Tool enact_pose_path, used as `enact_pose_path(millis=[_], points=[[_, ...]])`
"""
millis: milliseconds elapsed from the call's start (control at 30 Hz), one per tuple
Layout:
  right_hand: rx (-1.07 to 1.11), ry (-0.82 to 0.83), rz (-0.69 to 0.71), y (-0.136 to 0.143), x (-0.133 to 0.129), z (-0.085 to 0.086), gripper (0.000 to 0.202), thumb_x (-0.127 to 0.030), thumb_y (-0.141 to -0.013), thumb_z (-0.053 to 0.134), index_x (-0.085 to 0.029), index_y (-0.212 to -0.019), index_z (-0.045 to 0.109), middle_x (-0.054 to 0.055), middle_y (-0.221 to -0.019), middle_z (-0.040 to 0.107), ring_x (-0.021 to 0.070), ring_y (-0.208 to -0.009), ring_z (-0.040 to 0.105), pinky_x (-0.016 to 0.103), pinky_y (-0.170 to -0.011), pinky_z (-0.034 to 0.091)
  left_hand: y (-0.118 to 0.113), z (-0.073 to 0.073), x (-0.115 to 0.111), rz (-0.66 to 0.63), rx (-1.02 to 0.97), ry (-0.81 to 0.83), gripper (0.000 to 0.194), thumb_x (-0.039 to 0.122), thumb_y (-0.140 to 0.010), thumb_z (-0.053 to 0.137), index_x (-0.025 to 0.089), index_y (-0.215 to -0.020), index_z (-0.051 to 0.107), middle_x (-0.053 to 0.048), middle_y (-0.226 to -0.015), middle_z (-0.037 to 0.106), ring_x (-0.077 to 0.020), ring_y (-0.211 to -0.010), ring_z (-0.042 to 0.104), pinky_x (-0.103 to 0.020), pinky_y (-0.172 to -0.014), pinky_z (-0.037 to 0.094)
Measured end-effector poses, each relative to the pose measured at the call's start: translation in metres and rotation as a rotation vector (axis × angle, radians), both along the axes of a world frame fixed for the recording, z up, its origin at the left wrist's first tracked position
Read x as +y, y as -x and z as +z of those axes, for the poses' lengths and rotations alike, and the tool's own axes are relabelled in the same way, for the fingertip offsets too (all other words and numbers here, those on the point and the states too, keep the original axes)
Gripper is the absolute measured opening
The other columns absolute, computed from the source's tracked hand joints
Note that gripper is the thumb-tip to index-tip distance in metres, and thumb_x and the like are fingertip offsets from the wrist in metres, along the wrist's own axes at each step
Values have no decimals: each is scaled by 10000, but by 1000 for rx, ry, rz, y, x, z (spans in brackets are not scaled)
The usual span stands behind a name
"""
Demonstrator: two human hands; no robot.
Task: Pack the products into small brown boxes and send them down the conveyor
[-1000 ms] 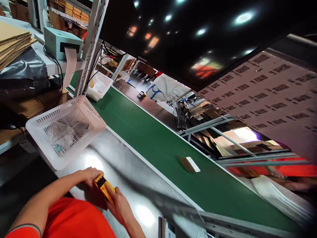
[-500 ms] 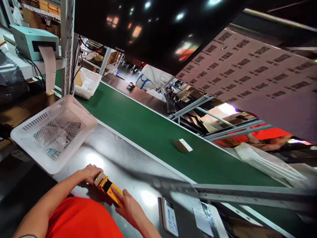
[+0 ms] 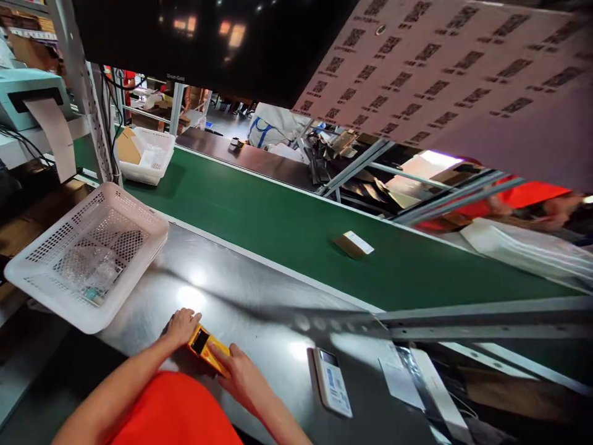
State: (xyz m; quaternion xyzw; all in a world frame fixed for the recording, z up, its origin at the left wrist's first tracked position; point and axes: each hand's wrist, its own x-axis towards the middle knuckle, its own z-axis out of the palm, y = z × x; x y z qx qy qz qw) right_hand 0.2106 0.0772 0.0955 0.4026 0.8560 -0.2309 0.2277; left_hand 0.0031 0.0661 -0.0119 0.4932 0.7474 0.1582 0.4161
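My right hand [image 3: 243, 377] is wrapped round a yellow handheld device [image 3: 207, 350] with a dark screen, its thumb lying along the top. My left hand [image 3: 181, 326] is at the far end of that device, fingers bent and close together. Whatever lies under those fingers is hidden. Both hands are low over the metal worktable [image 3: 222, 278], in front of the red shirt. Left of them stands a white perforated basket [image 3: 134, 266] with clear bubble wrap [image 3: 88, 262] and a small teal-labelled packet [image 3: 94, 293] inside.
Beyond the worktable runs a green conveyor belt [image 3: 259, 213], carrying a small box [image 3: 356, 243] and another white basket [image 3: 160, 151]. A calculator-like device [image 3: 332, 383] lies at right. A metal rail [image 3: 486, 316], monitor [image 3: 185, 43] and label printer [image 3: 34, 93] surround the bench.
The view has shifted, moving the basket left and the calculator-like device right in the picture. A small brown box showing at my left hand before is now hidden. My right hand keeps the yellow device.
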Motion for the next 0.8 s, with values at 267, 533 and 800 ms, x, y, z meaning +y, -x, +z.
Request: enact_pose_path(millis=[267, 533, 800], points=[[-23, 46, -61, -50, -9, 11, 699, -230, -906, 619, -423, -1575, 552, 113, -1171, 722, 281, -947, 730, 344, -802, 496, -8, 9, -7, -8, 293, 53, 478, 483, -1102, 395, 226, -1222, 779, -157, -1309, 708, -321, -1255, 644, -382, -980, 527], [38, 54, -88, -157, -31, 8, 814, -167, -820, 670, -404, -1587, 534, 113, -1223, 685, 288, -1041, 723, 357, -911, 539, -15, 16, -6, -78, 388, 112, 375, 368, -1090, 456, 273, -1283, 763, -115, -1293, 737, -291, -1272, 630, -365, -983, 518], [88, 32, -142, -130, -33, -32, 698, -154, -880, 615, -394, -1536, 604, 127, -1168, 725, 309, -1046, 723, 367, -892, 534, -18, 26, 8, -64, 417, 185, 633, 569, -1107, 241, 206, -1188, 753, -171, -1331, 753, -335, -1270, 691, -437, -1015, 533]])
